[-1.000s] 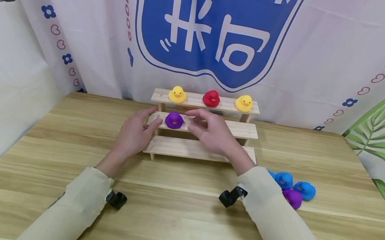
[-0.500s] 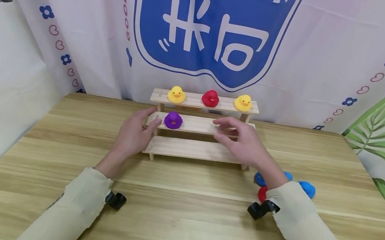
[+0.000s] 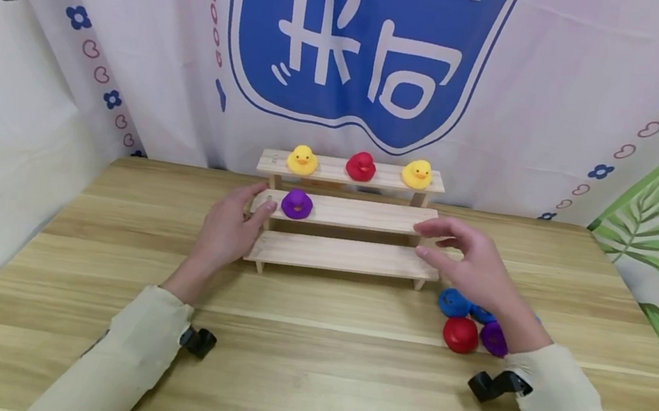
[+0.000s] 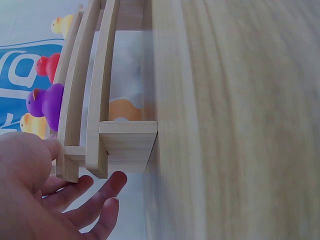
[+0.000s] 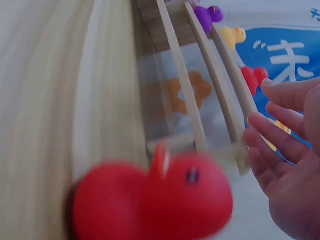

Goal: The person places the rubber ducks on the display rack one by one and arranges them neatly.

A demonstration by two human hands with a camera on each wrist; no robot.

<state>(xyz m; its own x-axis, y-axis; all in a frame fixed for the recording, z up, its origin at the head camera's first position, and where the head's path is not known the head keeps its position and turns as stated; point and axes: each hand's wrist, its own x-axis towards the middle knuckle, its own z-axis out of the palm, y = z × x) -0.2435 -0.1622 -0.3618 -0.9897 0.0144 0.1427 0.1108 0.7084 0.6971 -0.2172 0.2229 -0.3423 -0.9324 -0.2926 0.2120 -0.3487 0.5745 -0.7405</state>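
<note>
My left hand (image 3: 230, 225) holds the left end of a three-tier wooden display stand (image 3: 341, 256). In the left wrist view, its thumb lies along the middle tier and the fingers spread around the end. A purple rubber duck (image 3: 297, 204) sits on that tier, just right of the thumb. My right hand (image 3: 473, 262) is at the stand's right end, thumb and fingers apart with nothing between them. On the top tier stand a yellow duck (image 3: 302, 159), a red duck (image 3: 361, 166) and another yellow duck (image 3: 417, 174).
Several loose ducks lie on the wooden table (image 3: 305, 378) below my right wrist: a red duck (image 3: 460, 335), a blue duck (image 3: 455, 303) and a partly covered purple duck (image 3: 494, 339) among them. A printed curtain (image 3: 543, 123) hangs behind the stand.
My right hand has moved right, from beside the purple duck along the middle tier to the stand's right end. The left hand and the purple duck have stayed in place.
</note>
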